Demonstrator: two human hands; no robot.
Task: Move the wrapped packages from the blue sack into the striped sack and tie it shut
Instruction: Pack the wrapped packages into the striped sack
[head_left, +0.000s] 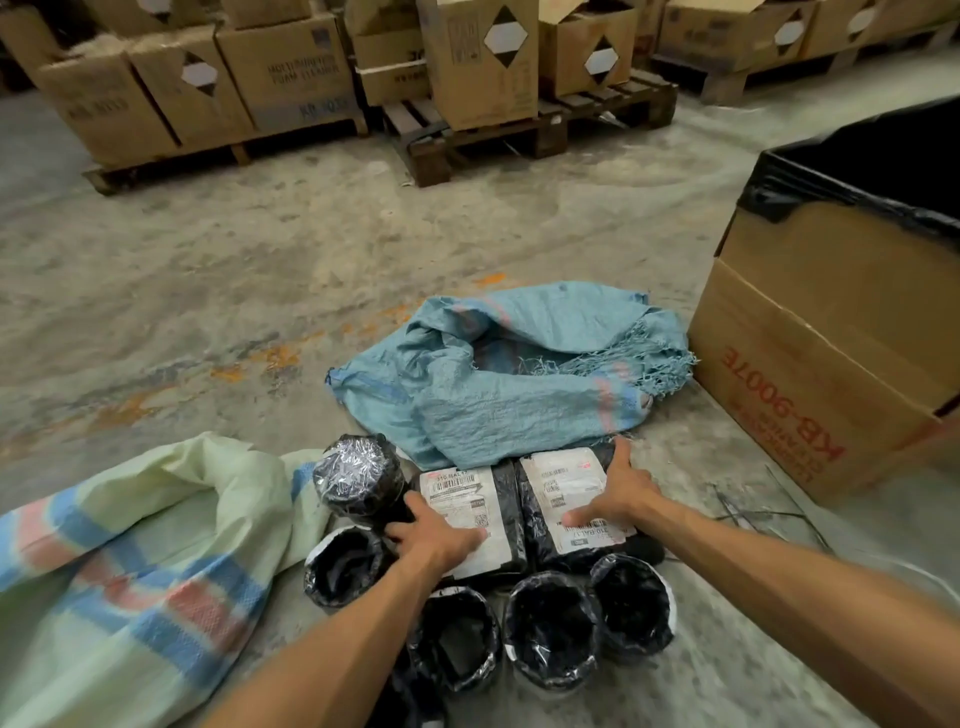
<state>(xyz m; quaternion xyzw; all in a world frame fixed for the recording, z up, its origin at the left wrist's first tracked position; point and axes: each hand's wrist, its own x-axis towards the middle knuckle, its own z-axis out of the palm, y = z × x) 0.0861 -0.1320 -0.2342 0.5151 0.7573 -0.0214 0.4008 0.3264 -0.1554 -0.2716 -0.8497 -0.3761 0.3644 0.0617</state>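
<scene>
Two bare forearms are showing from the bottom edge, with no sleeves reaching them; the left hand (436, 540) and right hand (613, 493) are wearing no gloves, rings or watch.

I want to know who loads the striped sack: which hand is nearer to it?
Left. The left hand rests on a labelled package just right of the striped sack; the right hand lies farther right on the neighbouring package.
</scene>
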